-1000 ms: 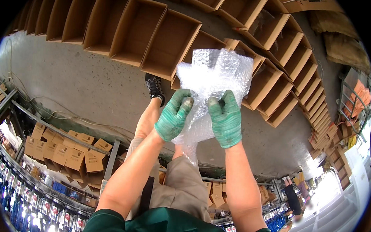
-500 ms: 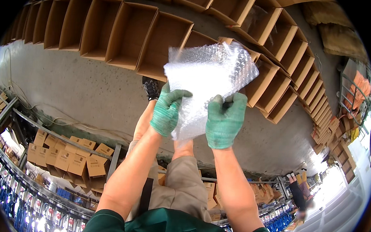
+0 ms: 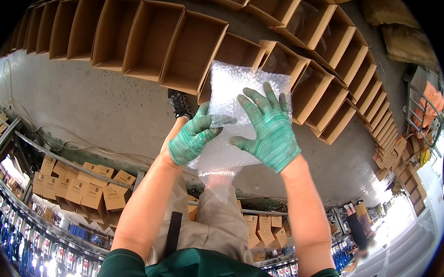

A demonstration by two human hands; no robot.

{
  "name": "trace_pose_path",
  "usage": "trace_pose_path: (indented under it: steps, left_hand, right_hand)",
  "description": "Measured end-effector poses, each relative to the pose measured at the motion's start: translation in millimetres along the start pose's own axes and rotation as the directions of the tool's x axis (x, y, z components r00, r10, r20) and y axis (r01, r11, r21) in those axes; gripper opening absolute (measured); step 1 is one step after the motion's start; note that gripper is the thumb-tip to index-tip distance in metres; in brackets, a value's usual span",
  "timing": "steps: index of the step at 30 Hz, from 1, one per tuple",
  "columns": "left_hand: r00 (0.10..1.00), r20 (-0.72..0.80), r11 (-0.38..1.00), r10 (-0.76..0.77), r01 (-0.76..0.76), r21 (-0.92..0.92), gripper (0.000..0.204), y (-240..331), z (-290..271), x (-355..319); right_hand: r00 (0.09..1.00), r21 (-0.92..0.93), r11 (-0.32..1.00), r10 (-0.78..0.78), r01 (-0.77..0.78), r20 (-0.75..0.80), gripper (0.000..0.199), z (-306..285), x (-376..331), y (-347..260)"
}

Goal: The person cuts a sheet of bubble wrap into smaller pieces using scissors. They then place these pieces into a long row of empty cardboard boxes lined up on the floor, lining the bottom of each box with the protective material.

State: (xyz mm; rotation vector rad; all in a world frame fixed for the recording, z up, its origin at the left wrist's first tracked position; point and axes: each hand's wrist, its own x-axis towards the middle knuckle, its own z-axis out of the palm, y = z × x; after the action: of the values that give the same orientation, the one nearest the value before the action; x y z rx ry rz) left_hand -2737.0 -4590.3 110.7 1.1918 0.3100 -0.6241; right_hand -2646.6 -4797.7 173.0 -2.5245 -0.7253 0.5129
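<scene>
Clear, glossy bubble wrap point(image 3: 227, 94) spreads broadly under the right hand point(image 3: 270, 133), lower end narrower.

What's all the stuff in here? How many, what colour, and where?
bubble wrap: count unclear, see-through and whitish, centre
open boxes: many, brown, rows along top and right
cartons: many, tan, lower left and lower middle
blurry things: many, blue and silver, lower-left rim
sacks: at least 2, brown, upper right
bundle: 1, orange, far right
other people: at least 1, dark clothing, lower right
floor: 1, grey, middle
shoe: 1, black and grey, left of centre
trousers: 1 pair, beige, lower middle
shirt: 1, dark green, bottom
forearms: 2, bare, lower half
left grip: 1, green-gloved, at bubble wrap's left side
right grip: 1, green-gloved, spread on bubble wrap
</scene>
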Motion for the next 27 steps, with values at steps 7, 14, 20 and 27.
trace_pose_path:
  steps: [7, 14, 20, 27]
  left_hand:
    - [0.980, -0.065, 0.980, -0.188, 0.191, 0.052, 0.058, -17, 6, 1]
    - [0.980, -0.151, 0.977, -0.133, 0.104, -0.187, 0.076, -9, 10, 9]
    - [0.971, -0.235, 0.969, -0.036, 0.092, 0.231, 0.085, -9, -16, -5]
    - [0.591, -0.807, 0.983, -0.015, 0.158, 0.097, 0.051, -74, -124, -73]
  right_hand:
    - [0.964, -0.121, 0.959, -0.263, 0.258, -0.031, 0.033, 0, -1, 19]
    - [0.957, -0.120, 0.951, -0.290, 0.285, -0.023, 0.038, 0, -9, 8]
    - [0.932, 0.303, 0.953, -0.090, -0.023, 0.352, 0.036, -2, -8, 12]
    - [0.761, 0.328, 0.931, -0.094, -0.162, 0.641, 0.038, 22, 71, 73]
